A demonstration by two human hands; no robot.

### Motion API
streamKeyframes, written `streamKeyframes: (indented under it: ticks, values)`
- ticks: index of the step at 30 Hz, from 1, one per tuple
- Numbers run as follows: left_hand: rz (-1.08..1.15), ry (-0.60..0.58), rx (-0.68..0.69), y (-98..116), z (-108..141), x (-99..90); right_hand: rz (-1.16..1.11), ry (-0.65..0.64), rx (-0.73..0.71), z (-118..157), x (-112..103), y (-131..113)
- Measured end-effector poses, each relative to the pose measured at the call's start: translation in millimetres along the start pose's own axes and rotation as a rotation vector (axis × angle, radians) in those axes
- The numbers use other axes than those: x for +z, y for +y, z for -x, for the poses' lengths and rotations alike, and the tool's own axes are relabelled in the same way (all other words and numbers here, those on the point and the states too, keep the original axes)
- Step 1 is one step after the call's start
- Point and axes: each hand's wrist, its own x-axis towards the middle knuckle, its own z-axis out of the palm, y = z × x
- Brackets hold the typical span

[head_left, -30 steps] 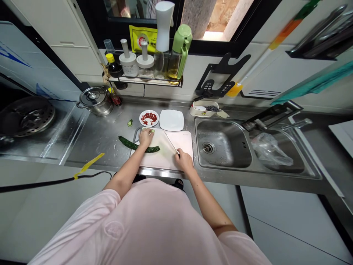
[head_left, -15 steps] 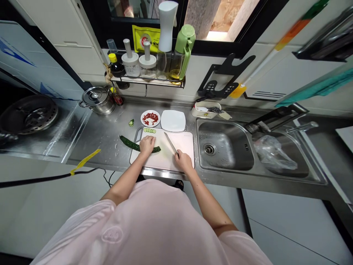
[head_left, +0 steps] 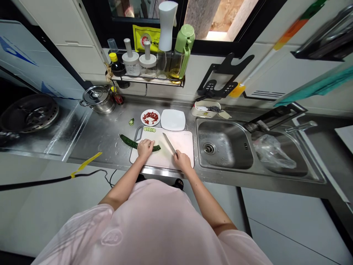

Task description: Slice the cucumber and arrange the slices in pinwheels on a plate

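Observation:
My left hand [head_left: 145, 148] rests curled over a long, dark green cucumber [head_left: 131, 143], which lies across the left part of a pale pink cutting board [head_left: 176, 144]. My right hand [head_left: 182, 161] grips the handle of a kitchen knife [head_left: 169, 143], whose blade points up the board, close to the cucumber's end. A short row of cucumber slices [head_left: 149, 129] lies at the board's top edge. The cut end of the cucumber is hidden under my left hand.
A plate of chopped red chilli [head_left: 150, 117], a white square plate [head_left: 173, 119] and a cucumber piece [head_left: 131, 122] lie behind the board. To the right is a steel sink [head_left: 224, 145]; to the left, a steel pot [head_left: 98, 100]. A bottle shelf [head_left: 146, 81] stands behind.
The slices now show in a row at the board's top edge. My left hand has moved from them back onto the cucumber. The knife has shifted slightly left.

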Motion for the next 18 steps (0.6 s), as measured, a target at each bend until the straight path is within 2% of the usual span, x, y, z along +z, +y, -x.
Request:
streamKeyframes:
  ticks: [4,18]
  values:
    - [-0.005,0.001,0.006,-3.0,3.2,-0.4,-0.002,0.013,-0.009,2.0,3.4,0.7]
    - [0.065,0.063,0.187,-17.0,13.2,7.6,-0.048,-0.019,-0.024,6.2,3.7,-10.7]
